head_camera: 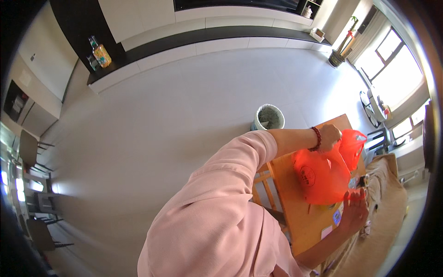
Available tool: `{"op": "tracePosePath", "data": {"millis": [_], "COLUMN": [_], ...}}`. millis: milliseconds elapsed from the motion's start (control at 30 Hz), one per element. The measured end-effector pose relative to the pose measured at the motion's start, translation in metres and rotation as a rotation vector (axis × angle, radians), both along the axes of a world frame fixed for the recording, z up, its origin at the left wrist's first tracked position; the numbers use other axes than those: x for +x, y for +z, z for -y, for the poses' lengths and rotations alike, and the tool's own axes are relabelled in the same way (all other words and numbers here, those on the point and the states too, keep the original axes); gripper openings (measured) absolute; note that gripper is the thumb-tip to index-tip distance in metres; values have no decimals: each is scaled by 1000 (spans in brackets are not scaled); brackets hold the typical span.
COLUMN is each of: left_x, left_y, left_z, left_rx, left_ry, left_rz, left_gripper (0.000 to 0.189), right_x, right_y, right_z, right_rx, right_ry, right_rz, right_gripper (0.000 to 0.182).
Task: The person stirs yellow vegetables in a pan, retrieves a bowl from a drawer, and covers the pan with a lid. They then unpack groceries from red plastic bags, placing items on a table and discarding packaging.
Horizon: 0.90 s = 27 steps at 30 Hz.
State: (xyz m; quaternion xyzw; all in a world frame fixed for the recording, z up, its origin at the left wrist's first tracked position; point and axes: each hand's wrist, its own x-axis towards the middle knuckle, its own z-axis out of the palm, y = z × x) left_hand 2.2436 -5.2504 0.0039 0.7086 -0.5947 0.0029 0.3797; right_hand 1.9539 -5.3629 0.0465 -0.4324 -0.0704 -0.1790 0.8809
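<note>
A red plastic bag (323, 176) with dark printing on its side stands on a wooden table (297, 225). My left hand (329, 136), with a dark red bead bracelet at the wrist, grips the bag's top. At the bag's near right edge, my right hand (356, 211) has its fingers raised against thin red plastic. Whether those fingers close on the film is unclear. A second red plastic bag (353, 147) with a looped handle sits just beyond the first. What either bag contains is hidden.
A lined waste bin (270, 117) stands on the floor beyond the table. A wooden chair (264, 183) is at the table's left side. Small items, including a pale pink card-like thing (326, 232), lie near my right forearm. A cloth-covered sofa (384, 204) borders the table's right.
</note>
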Motion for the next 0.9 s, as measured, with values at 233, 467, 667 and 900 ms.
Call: {"op": "tracePosePath", "data": {"millis": [233,467,667,900], "left_x": [30,48,27,-4], "left_y": [-9,13,33,33], "left_z": [67,34,33,12], "left_rx": [-56,57,170,139], "left_ry": [-203,-92,-18,15], "left_rz": [176,-33,-16,-39], "left_gripper": [15,35,34,35], "right_x": [-15,34,3,58], "right_y": [-22,-18,-8,14], "right_z": [41,4,7,14], "right_rx": [133,-195,-625,-1156], "right_ry": [-252,-463,-583,-841], "right_rz": [-165,-393,-744,-247], "right_gripper": [50,29,18,27]}}
